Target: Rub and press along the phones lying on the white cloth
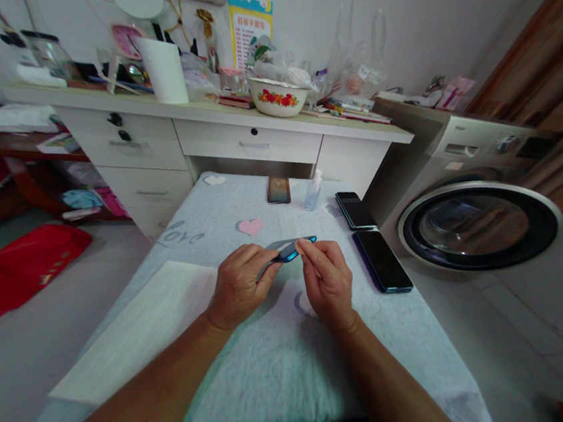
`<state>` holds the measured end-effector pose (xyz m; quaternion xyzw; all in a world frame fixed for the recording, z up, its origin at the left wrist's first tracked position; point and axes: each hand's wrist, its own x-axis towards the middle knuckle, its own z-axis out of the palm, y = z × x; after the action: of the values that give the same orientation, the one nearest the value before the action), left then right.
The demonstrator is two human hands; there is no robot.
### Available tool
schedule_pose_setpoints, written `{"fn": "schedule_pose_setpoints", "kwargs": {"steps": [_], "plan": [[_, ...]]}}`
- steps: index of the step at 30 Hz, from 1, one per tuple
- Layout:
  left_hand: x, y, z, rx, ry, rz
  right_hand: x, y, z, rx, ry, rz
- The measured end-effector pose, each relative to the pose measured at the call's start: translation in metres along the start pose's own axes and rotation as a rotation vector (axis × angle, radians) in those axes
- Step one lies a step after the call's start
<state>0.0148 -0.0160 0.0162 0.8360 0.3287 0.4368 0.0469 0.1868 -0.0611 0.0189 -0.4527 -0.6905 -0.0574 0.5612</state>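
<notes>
My left hand (pixel 242 279) grips a smartphone (pixel 288 252) by its near left end, tilted above the cloth-covered table (pixel 260 388). The phone's edge shines blue. At its right end my right hand (pixel 328 280) is closed, thumb and fingers pinched together against the phone's edge. Whatever those fingers may hold is too small to make out. Right of my hands, two more phones lie with dark screens up: a larger phone (pixel 382 261) and a smaller phone (pixel 355 210). Beyond my hands stands a clear spray bottle (pixel 312 193), beside a small dark rectangular item (pixel 278 190) that is blurred.
A white sheet (pixel 148 329) lies flat on the table's left side. A white desk (pixel 254 140) stands behind, bearing a flowered bowl (pixel 279 97) and a paper roll (pixel 163 71). At right is a washing machine (pixel 479 225); a red bag (pixel 30 267) is on the floor at left.
</notes>
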Motion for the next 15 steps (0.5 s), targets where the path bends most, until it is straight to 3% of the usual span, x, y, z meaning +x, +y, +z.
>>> {"fn": "schedule_pose_setpoints", "kwargs": {"steps": [15], "plan": [[0.0011, 0.0017, -0.0015, -0.006, 0.034, 0.035, 0.0101, 0.004, -0.0058, 0.206, 0.045, 0.328]]}}
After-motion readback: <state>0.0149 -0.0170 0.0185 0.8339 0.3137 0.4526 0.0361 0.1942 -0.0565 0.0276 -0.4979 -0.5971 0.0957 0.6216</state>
